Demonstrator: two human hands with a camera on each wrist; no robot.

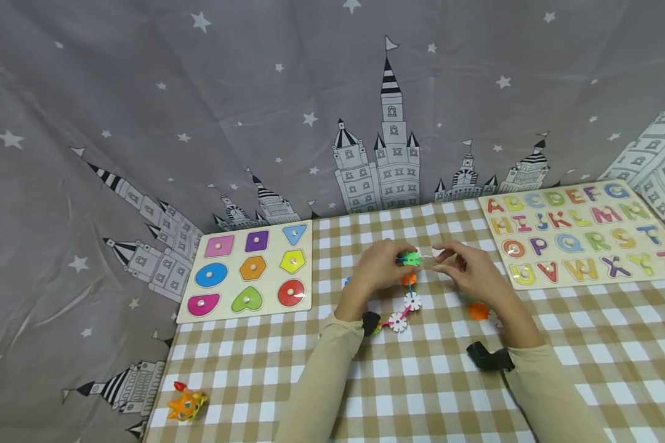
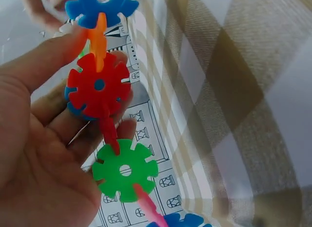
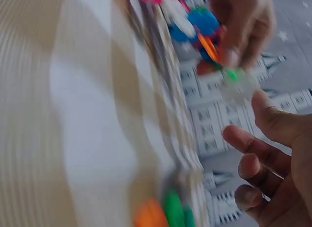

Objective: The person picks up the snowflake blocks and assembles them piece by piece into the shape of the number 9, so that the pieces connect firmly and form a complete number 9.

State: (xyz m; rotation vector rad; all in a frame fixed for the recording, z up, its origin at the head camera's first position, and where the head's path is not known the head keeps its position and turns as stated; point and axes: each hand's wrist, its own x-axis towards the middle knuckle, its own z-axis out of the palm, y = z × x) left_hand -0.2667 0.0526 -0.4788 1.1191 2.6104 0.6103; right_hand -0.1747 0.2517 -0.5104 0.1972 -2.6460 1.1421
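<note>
My left hand [image 1: 378, 264] pinches a chain of notched plastic discs near its far end, beside a green disc [image 1: 412, 258]. Red [image 2: 99, 85], green [image 2: 125, 170] and blue [image 2: 104, 7] discs of the chain show in the left wrist view. A whitish, see-through disc [image 3: 239, 88] sticks out from the pinched end. My right hand [image 1: 468, 271] is just right of it, thumb tip at the disc's edge, the other fingers loosely bent and apart from it. White discs [image 1: 398, 322] of the same chain lie nearer me on the checked cloth.
Loose discs, one of them orange [image 1: 478, 311], lie by my right forearm. A shape puzzle board [image 1: 305, 246] stands left, a letter puzzle board [image 1: 504, 246] right. An orange toy figure [image 1: 186, 403] is at the front left. A grey castle-print curtain [image 1: 255, 92] hangs behind.
</note>
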